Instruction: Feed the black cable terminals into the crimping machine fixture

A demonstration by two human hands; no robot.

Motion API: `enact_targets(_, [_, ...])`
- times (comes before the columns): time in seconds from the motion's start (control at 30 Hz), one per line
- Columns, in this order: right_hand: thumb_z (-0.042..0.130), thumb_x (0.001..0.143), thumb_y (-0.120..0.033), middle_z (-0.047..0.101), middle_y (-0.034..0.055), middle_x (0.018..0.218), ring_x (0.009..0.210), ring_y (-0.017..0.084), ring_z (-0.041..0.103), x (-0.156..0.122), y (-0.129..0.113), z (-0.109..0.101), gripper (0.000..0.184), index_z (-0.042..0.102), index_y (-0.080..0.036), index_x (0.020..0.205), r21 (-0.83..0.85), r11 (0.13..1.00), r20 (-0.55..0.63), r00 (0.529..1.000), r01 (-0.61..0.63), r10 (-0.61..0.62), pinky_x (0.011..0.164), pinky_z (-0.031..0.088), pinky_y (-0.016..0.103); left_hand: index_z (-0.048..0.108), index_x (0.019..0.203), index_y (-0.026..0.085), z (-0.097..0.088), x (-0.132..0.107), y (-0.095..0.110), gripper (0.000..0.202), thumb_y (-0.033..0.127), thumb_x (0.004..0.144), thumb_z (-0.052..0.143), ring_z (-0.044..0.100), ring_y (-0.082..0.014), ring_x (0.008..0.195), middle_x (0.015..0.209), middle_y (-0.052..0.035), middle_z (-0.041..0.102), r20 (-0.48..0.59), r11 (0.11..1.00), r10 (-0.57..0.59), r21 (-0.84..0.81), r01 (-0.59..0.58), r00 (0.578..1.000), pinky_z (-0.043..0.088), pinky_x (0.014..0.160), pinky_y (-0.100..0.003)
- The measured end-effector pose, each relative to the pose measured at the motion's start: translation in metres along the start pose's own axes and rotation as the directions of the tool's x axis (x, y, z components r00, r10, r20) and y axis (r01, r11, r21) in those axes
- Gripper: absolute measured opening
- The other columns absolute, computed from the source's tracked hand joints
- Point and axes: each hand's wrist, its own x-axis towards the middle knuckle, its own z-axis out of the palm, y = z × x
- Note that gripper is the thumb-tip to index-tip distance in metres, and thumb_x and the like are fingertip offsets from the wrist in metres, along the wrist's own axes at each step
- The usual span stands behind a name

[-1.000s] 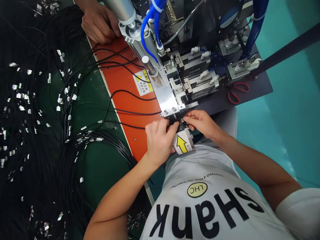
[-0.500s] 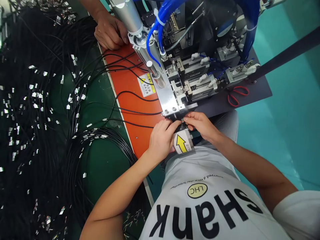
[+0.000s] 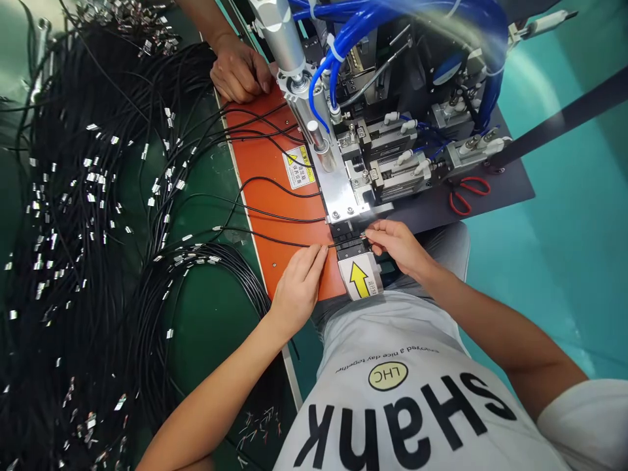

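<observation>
My left hand (image 3: 300, 282) is closed, its fingertips on a black cable (image 3: 282, 242) where it runs over the orange plate into the machine's front slot. At the slot's other side, my right hand (image 3: 396, 245) pinches the cable's thin end between thumb and forefinger. Between the hands lies a black fixture block (image 3: 349, 247) with the cable across it. Just below sits a white label with a yellow arrow (image 3: 360, 280). A metal plate (image 3: 338, 190) with a vertical cylinder (image 3: 282, 39) stands right behind the block.
Several more black cables (image 3: 279, 186) cross the orange plate (image 3: 275, 216) into the machine. A large heap of cables with metal ends (image 3: 73, 216) covers the green table at left. Another person's hand (image 3: 240, 69) rests at the plate's far corner. Red-handled scissors (image 3: 470, 195) lie at right.
My left hand has drawn back leftward from the block along the cable, uncovering the fixture. My right hand stays at the block's right side. The view has shifted slightly.
</observation>
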Motion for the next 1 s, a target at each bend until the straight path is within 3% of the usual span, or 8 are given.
enact_targets(0.3, [0.067, 0.082, -0.06, 0.061, 0.001, 0.078, 0.053, 0.007, 0.051, -0.009, 0.009, -0.018, 0.047, 0.07, -0.014, 0.093, 0.037, 0.998, -0.062, 0.997, -0.052, 0.054, 0.051, 0.036, 0.023, 0.027, 0.157, 0.023, 0.005, -0.004, -0.003, 0.064, 0.008, 0.096, 0.042, 0.048, -0.0304, 0.135, 0.143, -0.017, 0.053, -0.008, 0.999, -0.001, 0.041, 0.002, 1.0, 0.049, 0.108, -0.049])
enact_targets(0.53, [0.072, 0.079, -0.056, 0.059, -0.0003, 0.079, 0.057, 0.008, 0.05, -0.018, 0.027, -0.03, 0.043, 0.072, -0.016, 0.095, 0.091, 0.991, -0.132, 0.986, -0.094, 0.106, 0.056, 0.04, 0.023, 0.03, 0.155, 0.019, 0.008, 0.002, -0.001, 0.06, 0.01, 0.096, 0.042, 0.048, -0.0318, 0.135, 0.143, -0.0198, 0.052, -0.018, 0.999, -0.034, 0.037, 0.034, 0.999, 0.047, 0.108, -0.051])
enact_targets(0.63, [0.072, 0.08, -0.054, 0.059, -0.0004, 0.079, 0.059, 0.008, 0.05, -0.021, 0.028, -0.028, 0.041, 0.073, -0.017, 0.096, 0.088, 0.993, -0.123, 0.988, -0.078, 0.088, 0.055, 0.04, 0.022, 0.031, 0.154, 0.017, -0.002, 0.012, 0.001, 0.057, 0.015, 0.098, 0.041, 0.044, -0.0318, 0.138, 0.15, -0.0193, 0.045, -0.034, 0.997, -0.068, 0.017, 0.069, 0.997, 0.043, 0.11, -0.054])
enact_targets(0.7, [0.073, 0.081, -0.052, 0.058, -0.0003, 0.08, 0.06, 0.008, 0.05, -0.025, 0.027, -0.029, 0.037, 0.074, -0.018, 0.097, 0.086, 0.995, -0.121, 0.99, -0.059, 0.069, 0.054, 0.039, 0.021, 0.035, 0.151, 0.018, -0.018, 0.017, -0.005, 0.052, 0.018, 0.099, 0.039, 0.044, -0.0288, 0.137, 0.151, -0.0166, 0.044, -0.018, 0.997, -0.072, 0.003, 0.072, 0.997, 0.043, 0.112, -0.05])
enact_targets(0.77, [0.074, 0.082, -0.048, 0.057, -0.0004, 0.08, 0.061, 0.007, 0.05, -0.029, 0.026, -0.032, 0.033, 0.074, -0.018, 0.097, 0.088, 0.995, -0.132, 0.99, -0.042, 0.054, 0.054, 0.039, 0.02, 0.044, 0.144, 0.02, -0.04, 0.017, -0.024, 0.045, 0.019, 0.1, 0.038, 0.049, -0.026, 0.132, 0.145, -0.0135, 0.051, -0.002, 0.993, -0.103, 0.054, 0.103, 0.995, 0.045, 0.11, -0.045])
enact_targets(0.83, [0.074, 0.083, -0.046, 0.058, 0.0003, 0.081, 0.062, 0.007, 0.05, -0.031, 0.026, -0.039, 0.031, 0.075, -0.019, 0.097, 0.086, 0.996, -0.147, 0.988, -0.027, 0.04, 0.054, 0.039, 0.02, 0.05, 0.138, 0.019, -0.063, 0.016, -0.055, 0.04, 0.019, 0.099, 0.04, 0.052, -0.0266, 0.124, 0.136, -0.013, 0.056, 0.003, 0.957, -0.218, 0.198, 0.214, 0.976, 0.046, 0.107, -0.044])
enact_targets(0.93, [0.074, 0.083, -0.045, 0.058, 0.0008, 0.081, 0.063, 0.008, 0.05, -0.032, 0.029, -0.048, 0.029, 0.076, -0.02, 0.096, 0.081, 0.996, -0.141, 0.989, -0.035, 0.047, 0.055, 0.041, 0.019, 0.057, 0.124, 0.013, -0.091, 0.015, -0.115, 0.033, 0.017, 0.095, 0.042, 0.054, -0.0312, 0.116, 0.123, -0.0169, 0.058, 0.028, 0.824, -0.438, 0.413, 0.388, 0.899, 0.046, 0.1, -0.047])
enact_targets(1.0, [0.074, 0.083, -0.045, 0.058, 0.0011, 0.081, 0.064, 0.008, 0.05, -0.033, 0.03, -0.052, 0.028, 0.076, -0.02, 0.096, 0.079, 0.996, -0.141, 0.988, -0.046, 0.057, 0.055, 0.043, 0.019, 0.061, 0.112, 0.011, -0.1, 0.019, -0.148, 0.027, 0.014, 0.093, 0.043, 0.057, -0.0315, 0.107, 0.111, -0.0174, 0.061, 0.034, 0.795, -0.482, 0.436, 0.421, 0.876, 0.048, 0.093, -0.046])
